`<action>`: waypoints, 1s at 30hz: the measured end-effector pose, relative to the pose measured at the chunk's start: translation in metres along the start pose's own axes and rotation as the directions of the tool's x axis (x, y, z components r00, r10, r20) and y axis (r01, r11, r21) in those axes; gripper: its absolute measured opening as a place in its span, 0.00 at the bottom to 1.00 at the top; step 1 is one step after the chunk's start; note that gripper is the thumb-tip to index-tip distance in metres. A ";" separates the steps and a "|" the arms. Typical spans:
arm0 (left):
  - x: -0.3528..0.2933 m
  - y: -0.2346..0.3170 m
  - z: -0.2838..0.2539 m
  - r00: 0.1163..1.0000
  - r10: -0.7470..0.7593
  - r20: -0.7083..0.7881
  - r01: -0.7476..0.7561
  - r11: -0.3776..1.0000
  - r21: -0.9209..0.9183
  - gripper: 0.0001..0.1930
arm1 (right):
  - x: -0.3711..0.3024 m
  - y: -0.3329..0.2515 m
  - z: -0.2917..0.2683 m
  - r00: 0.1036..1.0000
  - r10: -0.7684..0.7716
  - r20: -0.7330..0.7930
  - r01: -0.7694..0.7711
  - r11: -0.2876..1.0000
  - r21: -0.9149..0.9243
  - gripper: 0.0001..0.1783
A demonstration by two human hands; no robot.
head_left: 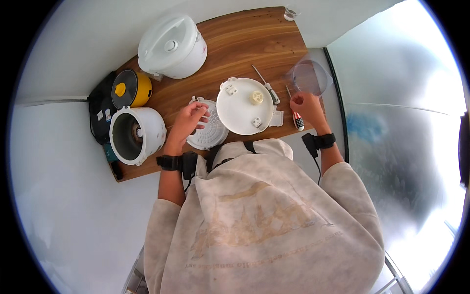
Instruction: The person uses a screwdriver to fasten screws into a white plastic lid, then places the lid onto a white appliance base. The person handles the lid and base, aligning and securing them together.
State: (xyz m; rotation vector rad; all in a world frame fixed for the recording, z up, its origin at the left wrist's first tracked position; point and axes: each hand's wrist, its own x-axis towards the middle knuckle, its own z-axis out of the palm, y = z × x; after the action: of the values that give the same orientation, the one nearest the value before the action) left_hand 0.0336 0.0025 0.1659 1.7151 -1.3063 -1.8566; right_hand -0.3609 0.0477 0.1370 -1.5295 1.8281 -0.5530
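Note:
My left hand (188, 120) hovers over a round white slotted plastic cover (210, 130), its fingers loosely bent and apart, with nothing visible in them. To its right lies a round white plastic lid part (239, 115), holding a cream knob-like piece (256, 97) and two small white blocks. My right hand (306, 106) is closed in a pinch beside a clear plastic container (311, 77). What its fingertips hold, if anything, is hidden. Under and beside that hand is a screwdriver with a red and checkered handle (298, 122), its shaft partly covered.
A second screwdriver (272, 94) lies right of the lid part. At the left stand an opened white rice cooker body (138, 135), a yellow pot with dark lid (132, 88) and a black case (102, 110). Behind is a lidded white rice cooker (173, 46); a small clear cup (291, 13) sits far right.

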 end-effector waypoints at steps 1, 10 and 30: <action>0.008 -0.013 0.001 0.999 -0.040 0.001 0.040 0.999 -0.020 0.15 | -0.002 0.025 0.009 0.999 0.039 -0.022 -0.040 0.998 -0.054 0.08; 0.053 -0.061 0.031 0.975 -0.217 0.048 0.219 0.975 -0.047 0.26 | -0.016 0.107 0.047 0.942 0.294 -0.165 -0.327 0.913 -0.242 0.10; 0.042 -0.066 0.023 0.995 -0.064 0.077 0.077 0.982 -0.170 0.24 | -0.015 0.136 0.061 0.917 0.344 -0.200 -0.367 0.926 -0.092 0.12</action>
State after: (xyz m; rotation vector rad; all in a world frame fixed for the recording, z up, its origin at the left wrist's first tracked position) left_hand 0.0261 0.0173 0.0860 1.6389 -1.0854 -2.0233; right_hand -0.4077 0.0982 0.0045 -1.2098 2.2571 -0.4145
